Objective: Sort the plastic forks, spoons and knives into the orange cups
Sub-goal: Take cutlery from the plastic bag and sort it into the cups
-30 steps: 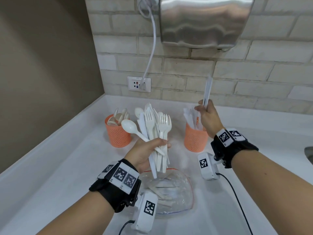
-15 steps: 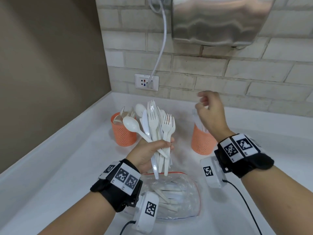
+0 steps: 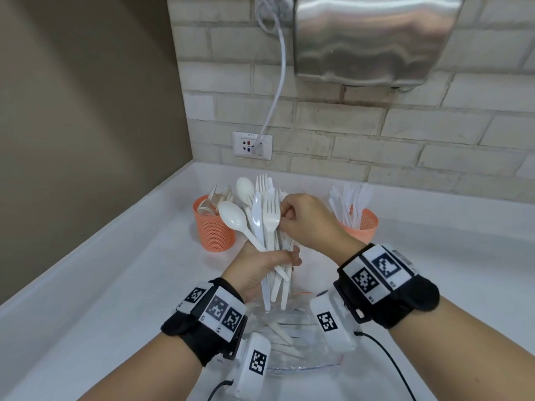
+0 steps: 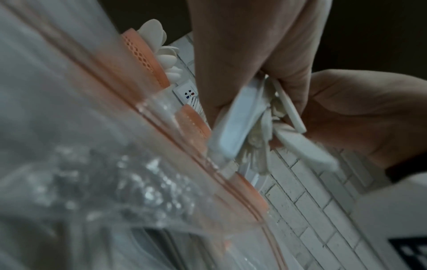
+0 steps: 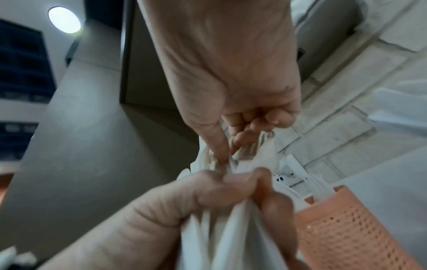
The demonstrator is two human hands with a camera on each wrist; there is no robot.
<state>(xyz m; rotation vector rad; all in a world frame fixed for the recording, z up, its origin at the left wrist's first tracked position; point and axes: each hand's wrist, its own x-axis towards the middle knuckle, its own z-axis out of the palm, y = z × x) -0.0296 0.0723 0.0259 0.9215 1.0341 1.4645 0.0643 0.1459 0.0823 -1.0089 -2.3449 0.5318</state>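
Head view: my left hand [image 3: 265, 263] is clenched around the handles of a mixed bundle of white plastic cutlery [image 3: 267, 227], held upright above the clear bag [image 3: 289, 340] on the white counter [image 3: 86, 285]. My right hand [image 3: 307, 219] pinches into the top of the bundle at the fork heads; which single piece it grips I cannot tell, because the fingers cover it.

Risk, as I judge it: the fork tines interlock, so pulling one piece may drag a neighbour out with it. A loosened left grip would let smooth, slick handles slide down into the bag or onto the counter. The big spoon [image 3: 233, 218] juts out to the left at an angle and appears the least secured item. A knife [image 3: 257, 215] sits between spoon and forks and could be misread as a fork handle from above.

Materials: the cutlery is thin, rigid, glossy moulded plastic, partly white, partly cream. The left orange cup [image 3: 212, 230] is perforated mesh plastic, tapered, and holds spoons. The right orange cup [image 3: 363, 227], same build, holds knives. The bag is a crinkled transparent film with an orange seal strip and contains more pieces.
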